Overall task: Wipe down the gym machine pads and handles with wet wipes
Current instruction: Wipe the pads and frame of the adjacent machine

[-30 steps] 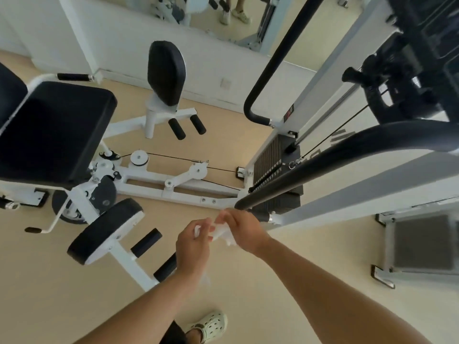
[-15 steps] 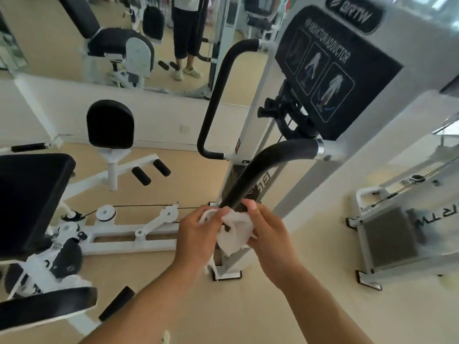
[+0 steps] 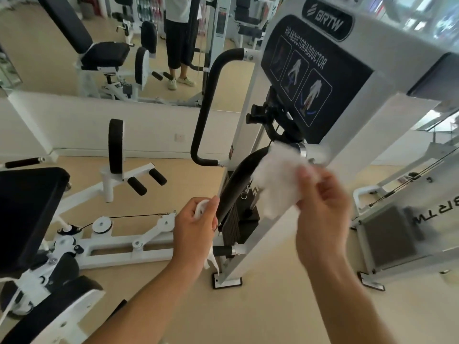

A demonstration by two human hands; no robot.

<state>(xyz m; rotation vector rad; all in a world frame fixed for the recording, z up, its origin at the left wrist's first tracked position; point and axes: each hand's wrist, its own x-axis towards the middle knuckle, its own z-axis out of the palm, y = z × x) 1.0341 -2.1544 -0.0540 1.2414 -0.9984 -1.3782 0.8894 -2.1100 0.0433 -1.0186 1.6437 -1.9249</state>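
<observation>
The right hand [image 3: 323,194] pinches a white wet wipe [image 3: 275,180] between thumb and curled fingers, holding it spread against the upper end of the near black padded handle [image 3: 236,182], which curves down from the white frame of the hip abductor/adductor machine [image 3: 347,135] toward the weight stack [image 3: 236,219]; the hand and wipe are blurred, so the exact finger positions are hard to read. The left hand [image 3: 196,227] sits just left of the handle's lower part, fingers curled around a second bunched wet wipe [image 3: 200,208], with a white strip hanging below the palm. A second black handle [image 3: 206,108] loops farther away on the left side of the frame. To the left stand the machine's black seat [image 3: 27,214], an upright black leg pad [image 3: 115,145] with two short foam rollers [image 3: 146,181], and a near leg pad [image 3: 49,316] at the lower left. A wall mirror [image 3: 62,70] at the far side reflects the seat and a standing person
</observation>
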